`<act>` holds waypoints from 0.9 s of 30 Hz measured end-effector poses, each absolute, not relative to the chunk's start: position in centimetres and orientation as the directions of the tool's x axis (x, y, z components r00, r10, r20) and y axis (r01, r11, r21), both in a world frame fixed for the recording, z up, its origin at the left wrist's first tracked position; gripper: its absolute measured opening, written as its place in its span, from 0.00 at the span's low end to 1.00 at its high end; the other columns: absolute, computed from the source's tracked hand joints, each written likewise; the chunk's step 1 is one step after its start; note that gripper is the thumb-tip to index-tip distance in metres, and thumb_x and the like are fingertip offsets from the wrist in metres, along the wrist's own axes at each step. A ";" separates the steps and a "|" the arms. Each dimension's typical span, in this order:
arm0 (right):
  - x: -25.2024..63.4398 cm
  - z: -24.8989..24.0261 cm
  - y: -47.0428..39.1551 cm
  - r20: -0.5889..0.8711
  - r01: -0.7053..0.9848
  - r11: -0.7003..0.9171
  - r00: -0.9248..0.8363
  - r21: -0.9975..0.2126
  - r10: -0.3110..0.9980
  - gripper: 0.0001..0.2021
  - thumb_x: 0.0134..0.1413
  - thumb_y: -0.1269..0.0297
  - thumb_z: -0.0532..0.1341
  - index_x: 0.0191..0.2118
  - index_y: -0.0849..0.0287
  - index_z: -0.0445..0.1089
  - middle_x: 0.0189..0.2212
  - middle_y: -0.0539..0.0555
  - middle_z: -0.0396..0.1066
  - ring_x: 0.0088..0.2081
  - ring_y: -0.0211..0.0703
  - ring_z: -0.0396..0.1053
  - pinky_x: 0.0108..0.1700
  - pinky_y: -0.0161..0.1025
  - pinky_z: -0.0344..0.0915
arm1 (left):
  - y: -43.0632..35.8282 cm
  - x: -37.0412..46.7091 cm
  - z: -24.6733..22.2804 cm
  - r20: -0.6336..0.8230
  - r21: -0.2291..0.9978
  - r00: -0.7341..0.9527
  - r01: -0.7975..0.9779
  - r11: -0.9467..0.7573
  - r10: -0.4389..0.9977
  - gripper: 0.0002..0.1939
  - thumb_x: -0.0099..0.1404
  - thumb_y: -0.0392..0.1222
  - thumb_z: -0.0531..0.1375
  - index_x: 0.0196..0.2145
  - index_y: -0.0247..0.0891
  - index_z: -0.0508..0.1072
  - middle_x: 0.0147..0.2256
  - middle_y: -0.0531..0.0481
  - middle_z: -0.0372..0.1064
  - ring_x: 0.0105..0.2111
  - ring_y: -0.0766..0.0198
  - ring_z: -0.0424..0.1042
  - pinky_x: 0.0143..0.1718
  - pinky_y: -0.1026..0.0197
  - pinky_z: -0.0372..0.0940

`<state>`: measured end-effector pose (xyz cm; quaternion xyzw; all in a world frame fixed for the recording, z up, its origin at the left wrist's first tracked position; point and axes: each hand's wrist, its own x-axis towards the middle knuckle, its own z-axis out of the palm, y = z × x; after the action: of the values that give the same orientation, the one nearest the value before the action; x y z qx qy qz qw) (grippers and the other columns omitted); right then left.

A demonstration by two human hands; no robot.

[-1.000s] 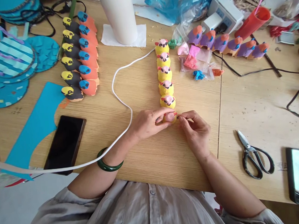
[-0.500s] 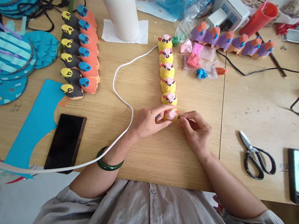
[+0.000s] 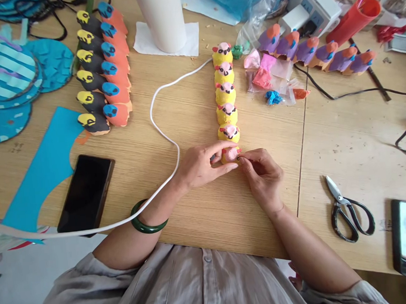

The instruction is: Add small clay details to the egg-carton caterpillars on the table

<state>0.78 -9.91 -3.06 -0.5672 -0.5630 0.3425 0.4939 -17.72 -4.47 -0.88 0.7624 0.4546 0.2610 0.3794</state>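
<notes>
At the near end of a row of yellow figures (image 3: 225,93) on the wooden table (image 3: 200,216), as the head view shows, both hands are at work. The row stands mid-table, running away from the person, each figure topped with pink and red. The left hand (image 3: 204,165) curves around the nearest figure (image 3: 231,155), holding it between thumb and forefinger; a dark green bangle (image 3: 149,226) circles the wrist. The right hand (image 3: 264,173) pinches a tiny dark piece (image 3: 238,158) between thumb and forefinger, right beside that figure's pink top; whether the piece touches it, I cannot tell. The farther five figures have dark markings on their pink tops.

Right of the row's far end lie small bags of coloured clay (image 3: 263,77), with a row of purple figures (image 3: 315,51) beyond. To the left stand black figures (image 3: 93,80) and orange figures (image 3: 117,68), side by side. A white cable (image 3: 151,109) winds between. Black-handled scissors (image 3: 347,212) lie well to the right, a dark phone (image 3: 86,193) to the left.
</notes>
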 end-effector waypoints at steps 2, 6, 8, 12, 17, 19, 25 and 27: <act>0.7 -3.0 -9.9 0.179 0.303 0.133 0.129 -0.944 0.975 0.03 0.64 0.63 0.65 0.39 0.52 0.77 0.35 0.52 0.77 0.39 0.44 0.74 0.41 0.45 0.71 | -4.5 -17.6 -0.9 0.056 0.819 0.439 0.493 -0.293 0.897 0.19 0.63 0.48 0.67 0.51 0.40 0.79 0.22 0.61 0.58 0.23 0.70 0.60 0.29 0.67 0.58; 0.7 -3.0 -9.8 0.185 0.288 0.143 0.127 -0.947 0.975 0.02 0.64 0.64 0.66 0.40 0.51 0.77 0.35 0.52 0.76 0.38 0.44 0.73 0.41 0.45 0.70 | -4.6 -17.4 -1.0 0.057 0.833 0.411 0.483 -0.271 0.910 0.20 0.64 0.51 0.66 0.49 0.38 0.79 0.21 0.60 0.59 0.22 0.70 0.59 0.29 0.66 0.58; 0.7 -3.0 -9.8 0.175 0.293 0.131 0.127 -0.947 0.976 0.02 0.63 0.64 0.66 0.39 0.51 0.77 0.35 0.52 0.76 0.38 0.44 0.73 0.40 0.44 0.70 | -4.7 -17.3 -1.0 0.048 0.834 0.401 0.488 -0.258 0.915 0.20 0.65 0.52 0.66 0.49 0.38 0.79 0.22 0.60 0.60 0.22 0.70 0.60 0.29 0.66 0.58; 0.7 -3.1 -9.7 0.157 0.298 0.114 0.124 -0.948 0.980 0.03 0.64 0.62 0.65 0.39 0.52 0.77 0.35 0.52 0.76 0.37 0.43 0.73 0.39 0.44 0.70 | -4.9 -17.0 -1.0 0.042 0.826 0.381 0.507 -0.247 0.924 0.17 0.66 0.50 0.65 0.49 0.40 0.79 0.23 0.59 0.64 0.23 0.70 0.61 0.30 0.66 0.58; 0.7 -3.0 -9.7 0.135 0.291 0.096 0.116 -0.952 0.984 0.04 0.65 0.61 0.65 0.40 0.52 0.77 0.36 0.52 0.76 0.38 0.44 0.73 0.40 0.44 0.71 | -5.1 -16.8 -0.8 0.047 0.825 0.361 0.512 -0.240 0.931 0.15 0.65 0.46 0.64 0.47 0.40 0.79 0.22 0.59 0.65 0.22 0.70 0.61 0.30 0.67 0.59; 0.6 -2.9 -9.7 0.121 0.286 0.084 0.116 -0.955 0.986 0.04 0.64 0.62 0.65 0.41 0.52 0.77 0.36 0.52 0.76 0.38 0.43 0.73 0.40 0.43 0.71 | -5.1 -16.7 -0.8 0.055 0.825 0.349 0.512 -0.240 0.935 0.15 0.64 0.45 0.64 0.47 0.40 0.80 0.21 0.60 0.63 0.21 0.71 0.59 0.29 0.67 0.58; 0.3 -2.6 -9.8 0.046 0.194 0.015 0.158 -0.981 0.986 0.05 0.64 0.60 0.65 0.43 0.53 0.75 0.36 0.51 0.75 0.34 0.39 0.72 0.35 0.39 0.70 | -5.3 -16.4 -0.7 0.069 0.815 0.320 0.528 -0.238 0.945 0.14 0.63 0.43 0.63 0.45 0.38 0.80 0.20 0.61 0.58 0.20 0.71 0.59 0.29 0.66 0.58; 0.4 -2.6 -9.9 0.045 0.187 0.012 0.173 -0.982 0.984 0.06 0.66 0.61 0.63 0.44 0.53 0.75 0.38 0.52 0.74 0.35 0.40 0.72 0.34 0.39 0.71 | -5.4 -16.3 -0.7 0.063 0.818 0.311 0.528 -0.227 0.948 0.14 0.63 0.43 0.63 0.45 0.38 0.80 0.19 0.61 0.57 0.20 0.71 0.58 0.29 0.66 0.58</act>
<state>0.38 -9.93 -2.62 -0.5793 -0.5052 0.3980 0.5008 -16.35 -5.39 -0.69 0.7262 0.5084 0.2937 0.3576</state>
